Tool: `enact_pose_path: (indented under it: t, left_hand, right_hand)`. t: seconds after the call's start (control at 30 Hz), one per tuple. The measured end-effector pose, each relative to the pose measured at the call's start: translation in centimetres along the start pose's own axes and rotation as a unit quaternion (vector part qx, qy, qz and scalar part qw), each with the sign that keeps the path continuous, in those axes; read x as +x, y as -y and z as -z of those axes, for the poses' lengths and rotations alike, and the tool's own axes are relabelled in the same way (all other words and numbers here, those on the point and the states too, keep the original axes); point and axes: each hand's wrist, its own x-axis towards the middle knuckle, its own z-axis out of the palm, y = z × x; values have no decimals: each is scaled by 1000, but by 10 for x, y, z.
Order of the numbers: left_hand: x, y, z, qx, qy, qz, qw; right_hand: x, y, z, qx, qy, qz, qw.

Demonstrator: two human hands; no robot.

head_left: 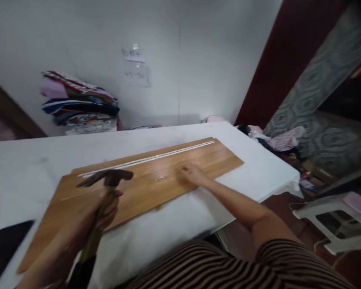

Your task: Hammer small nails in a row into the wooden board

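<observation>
A long wooden board (pixel 144 188) lies across a white table (pixel 24 172), with a thin white strip (pixel 150 159) along its far edge. My left hand (pixel 99 214) is closed round the handle of a claw hammer (pixel 108 178), whose dark head hangs above the board's left part. My right hand (pixel 192 174) rests on the middle of the board, fingers down on the wood; blur hides whether it pinches anything. A striped sleeve (pixel 258 265) covers my right upper arm.
Folded fabrics (pixel 80 104) are stacked against the white wall at the table's far left. A black flat object (pixel 6 245) lies at the near left corner. A white plastic stool (pixel 333 220) and scattered clothes (pixel 276 140) sit on the floor to the right.
</observation>
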Motion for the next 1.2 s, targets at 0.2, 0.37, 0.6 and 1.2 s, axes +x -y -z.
enact_pose_path:
  t: [0.2, 0.37, 0.6, 1.2]
  left_hand:
    - [6, 22, -49, -25, 39, 1, 999]
    - [23, 18, -64, -48, 88, 49, 994]
    - [31, 3, -87, -53, 121, 86, 988]
    - [67, 4, -108, 40, 27, 90, 995]
  right_hand:
    - [59, -38, 47, -177, -7, -97, 979]
    - [63, -56, 25, -251, -6, -159, 955]
    - [58, -68, 12, -295, 11, -164, 941]
    - [63, -74, 4, -262, -22, -151, 953]
